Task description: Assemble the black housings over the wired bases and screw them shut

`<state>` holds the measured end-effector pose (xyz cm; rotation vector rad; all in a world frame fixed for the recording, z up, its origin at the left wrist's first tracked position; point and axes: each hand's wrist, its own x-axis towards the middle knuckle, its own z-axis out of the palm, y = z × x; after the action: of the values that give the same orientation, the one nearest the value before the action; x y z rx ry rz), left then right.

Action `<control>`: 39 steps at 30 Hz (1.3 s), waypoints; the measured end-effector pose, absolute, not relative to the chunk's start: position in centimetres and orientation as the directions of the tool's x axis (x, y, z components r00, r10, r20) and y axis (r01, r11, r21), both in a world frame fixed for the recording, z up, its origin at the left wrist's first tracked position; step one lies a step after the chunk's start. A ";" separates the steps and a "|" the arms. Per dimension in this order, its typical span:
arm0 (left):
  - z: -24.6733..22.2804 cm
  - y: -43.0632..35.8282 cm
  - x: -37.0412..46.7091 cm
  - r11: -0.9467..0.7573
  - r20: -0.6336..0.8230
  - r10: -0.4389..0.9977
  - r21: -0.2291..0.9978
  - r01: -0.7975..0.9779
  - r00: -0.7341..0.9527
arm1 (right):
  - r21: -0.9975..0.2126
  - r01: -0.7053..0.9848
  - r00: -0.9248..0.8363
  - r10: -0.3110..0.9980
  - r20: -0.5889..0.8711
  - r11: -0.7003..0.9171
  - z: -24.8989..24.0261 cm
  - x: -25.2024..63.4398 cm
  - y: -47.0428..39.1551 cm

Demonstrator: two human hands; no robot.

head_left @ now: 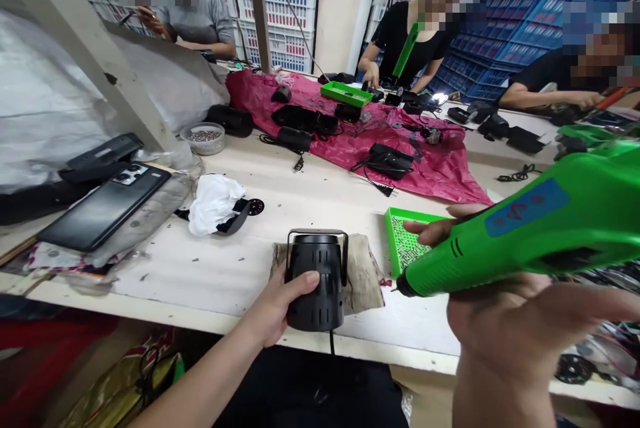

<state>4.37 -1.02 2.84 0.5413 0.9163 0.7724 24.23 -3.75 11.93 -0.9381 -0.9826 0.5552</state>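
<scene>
A black cylindrical housing (317,295) with a metal bracket over its top is at the table's front edge, partly on a brown cloth (363,275). My left hand (285,305) grips its left side, thumb across the front. From its underside a black cable hangs down. At the right, my right hand (500,311) supports a green electric screwdriver (515,221), whose dark tip points left and down beside a green tray (393,241) of small screws. Some fingers show behind the tool; its body hides part of the hand.
A white table (170,281) carries a phone (105,208), a white crumpled bag (215,201), and a tub of small parts (204,138). Black lamp parts lie on pink plastic (320,155). Several people sit across the table, one near a hanging green tool (407,51).
</scene>
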 end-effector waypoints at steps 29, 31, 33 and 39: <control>3.4 -1.8 5.3 0.530 -0.450 0.841 0.794 -0.296 0.301 | -0.719 -0.046 0.541 0.623 0.566 0.693 12.3 19.7 -3.1; 3.5 -1.8 5.4 0.529 -0.451 0.841 0.799 -0.286 0.298 | -0.713 -0.043 0.532 0.620 0.577 0.700 11.9 19.4 -2.5; 3.5 -1.9 5.5 0.512 -0.438 0.851 0.814 -0.274 0.291 | -0.724 -0.086 0.495 0.660 0.565 0.685 11.4 19.4 -2.0; 3.4 -1.9 5.8 0.444 -0.370 0.880 0.864 -0.239 0.298 | -0.753 -0.123 0.487 0.701 0.521 0.646 10.4 19.7 -1.4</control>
<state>5.75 -1.86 3.42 0.7898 0.9893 0.8562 19.67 -1.44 10.39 -0.7131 -0.9351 0.5554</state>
